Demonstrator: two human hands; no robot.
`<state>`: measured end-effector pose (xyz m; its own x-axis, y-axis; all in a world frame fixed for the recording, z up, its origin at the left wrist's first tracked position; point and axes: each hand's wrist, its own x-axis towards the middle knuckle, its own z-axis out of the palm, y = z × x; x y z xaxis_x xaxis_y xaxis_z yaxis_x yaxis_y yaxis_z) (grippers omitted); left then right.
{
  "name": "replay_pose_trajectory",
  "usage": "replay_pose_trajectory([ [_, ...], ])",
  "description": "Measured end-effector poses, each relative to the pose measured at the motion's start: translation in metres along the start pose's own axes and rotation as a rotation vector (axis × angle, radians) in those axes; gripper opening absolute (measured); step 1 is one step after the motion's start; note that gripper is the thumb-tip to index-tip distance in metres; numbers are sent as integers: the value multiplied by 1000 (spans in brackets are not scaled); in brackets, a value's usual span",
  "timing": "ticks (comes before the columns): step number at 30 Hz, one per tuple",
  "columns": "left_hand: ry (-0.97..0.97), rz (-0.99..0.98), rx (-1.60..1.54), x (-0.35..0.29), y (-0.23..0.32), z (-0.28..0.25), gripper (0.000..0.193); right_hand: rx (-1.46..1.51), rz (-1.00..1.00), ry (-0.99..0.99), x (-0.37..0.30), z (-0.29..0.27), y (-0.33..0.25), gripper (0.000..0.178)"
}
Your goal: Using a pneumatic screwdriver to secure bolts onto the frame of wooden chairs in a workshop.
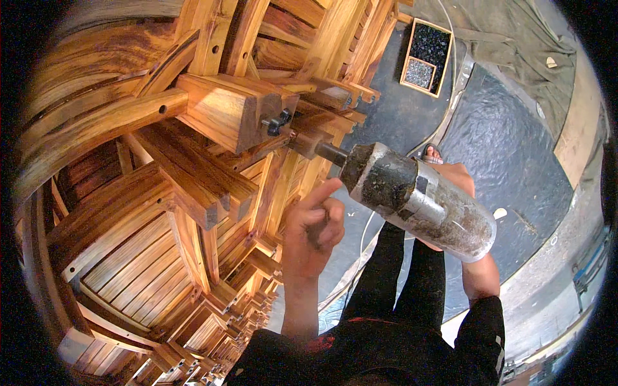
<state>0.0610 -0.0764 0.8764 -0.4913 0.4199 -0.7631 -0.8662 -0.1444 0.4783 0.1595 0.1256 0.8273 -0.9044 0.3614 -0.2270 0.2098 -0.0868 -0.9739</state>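
My right hand [456, 177] grips a worn silver-and-black impact wrench [418, 199] from below, and the tool's body hides most of its fingers. The wrench's shaft [332, 154] points up and left, its blurred tip close to a wooden block end. On that block [225, 106] sits a small black metal fastener [277, 122] with a thin stem sticking out. My left hand [313, 225] is raised just below the wrench's nose, index finger stretched toward it and the other fingers curled in. A dark patch shows at its palm; whether it is dirt or a small part is unclear.
Stacked slatted wooden furniture [129, 257] fills the left side. A wooden box [427, 56] with black parts, and silver ones in a smaller compartment, stands on the dark floor mat [508, 154]. A pale hose [447, 122] runs along the floor, near a crumpled cloth [515, 45].
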Motion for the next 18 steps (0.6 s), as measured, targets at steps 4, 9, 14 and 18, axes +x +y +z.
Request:
replay_pose_trajectory([
  [4,11,-10,52,-3,-9,-10,40,71,-55,-25,-1,0,13,24],
  [9,177,398,195,-4,3,5,42,197,-148,-58,-5,-8,24,28],
  [14,227,886,249,-3,64,59,50,96,-125,580,2,38,0,29],
  [18,107,1015,298,1,112,71,55,34,-263,237,2,13,7,16],
])
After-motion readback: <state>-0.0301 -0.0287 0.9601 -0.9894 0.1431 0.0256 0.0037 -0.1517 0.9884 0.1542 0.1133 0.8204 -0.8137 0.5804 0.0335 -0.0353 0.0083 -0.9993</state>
